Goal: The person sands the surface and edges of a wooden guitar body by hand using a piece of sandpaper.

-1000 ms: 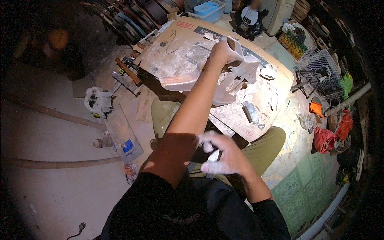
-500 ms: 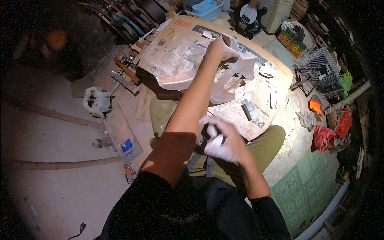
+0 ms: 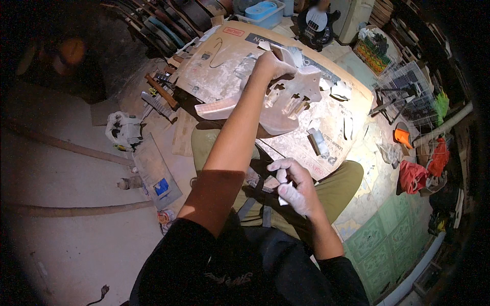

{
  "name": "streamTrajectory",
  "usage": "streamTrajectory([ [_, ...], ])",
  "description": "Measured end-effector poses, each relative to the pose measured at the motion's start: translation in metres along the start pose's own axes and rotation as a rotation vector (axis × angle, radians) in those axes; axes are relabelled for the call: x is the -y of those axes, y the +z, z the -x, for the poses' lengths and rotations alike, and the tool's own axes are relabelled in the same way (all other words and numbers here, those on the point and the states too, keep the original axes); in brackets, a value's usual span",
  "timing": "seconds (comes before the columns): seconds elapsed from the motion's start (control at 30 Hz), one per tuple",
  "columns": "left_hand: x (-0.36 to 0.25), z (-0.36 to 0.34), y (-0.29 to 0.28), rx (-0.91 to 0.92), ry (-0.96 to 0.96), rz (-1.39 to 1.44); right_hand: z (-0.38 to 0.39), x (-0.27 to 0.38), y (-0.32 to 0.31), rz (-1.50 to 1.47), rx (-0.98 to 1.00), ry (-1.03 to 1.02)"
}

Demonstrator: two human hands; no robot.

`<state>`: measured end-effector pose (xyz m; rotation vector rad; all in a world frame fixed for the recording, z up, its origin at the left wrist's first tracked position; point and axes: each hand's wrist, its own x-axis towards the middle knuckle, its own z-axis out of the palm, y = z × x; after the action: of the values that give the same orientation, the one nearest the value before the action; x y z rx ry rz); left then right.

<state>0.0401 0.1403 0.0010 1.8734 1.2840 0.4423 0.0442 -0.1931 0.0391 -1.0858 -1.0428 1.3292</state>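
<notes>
Sanding stage, by appearance: left hand [image 3: 270, 64] grips the bare guitar body [image 3: 286, 99] upright on the cardboard [image 3: 224, 61]. Right hand [image 3: 293, 183] pinches a small white scrap [image 3: 284, 196], which likely needs bringing to the wood.

Pretty dim shot; light only hit around the cardboard [image 3: 286, 86], everything further out went black, edges fisheye-warped and soft.

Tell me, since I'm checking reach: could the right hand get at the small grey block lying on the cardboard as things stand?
Probably yes. The right hand sits near the lap, pinching a small white piece, and the grey block lies just beyond it on the cardboard sheet with nothing between. The piece would need dropping or shifting first.
</notes>
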Motion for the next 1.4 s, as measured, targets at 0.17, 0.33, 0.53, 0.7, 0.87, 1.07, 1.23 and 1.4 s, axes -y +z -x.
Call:
streamTrajectory([
  [0.17,-0.008,0.023,-0.005,0.048,0.084,0.014,-0.006,-0.032,-0.027,-0.129,-0.304,0.162],
  [0.33,0.006,0.086,0.003,0.108,0.248,0.100,0.019,-0.055,-0.071,-0.199,-0.556,0.226],
  [0.53,0.011,0.178,0.006,0.059,0.411,0.295,0.018,-0.049,-0.091,-0.069,-0.867,0.209],
  [0.7,0.011,0.206,0.013,0.033,0.381,0.119,-0.018,-0.045,-0.071,0.200,-0.906,0.008],
  [0.87,0.015,0.218,0.022,0.050,0.403,0.107,-0.039,-0.057,-0.055,0.436,-0.951,-0.114],
  [1.07,0.019,0.222,0.036,0.005,0.405,0.033,-0.038,-0.068,-0.065,0.717,-1.048,-0.162],
  [1.23,0.022,0.232,0.041,0.043,0.424,0.017,-0.034,-0.056,-0.081,0.497,-1.119,-0.074],
  [1.4,0.016,0.239,0.044,0.029,0.383,0.021,-0.019,-0.068,-0.064,0.804,-0.984,-0.092],
])
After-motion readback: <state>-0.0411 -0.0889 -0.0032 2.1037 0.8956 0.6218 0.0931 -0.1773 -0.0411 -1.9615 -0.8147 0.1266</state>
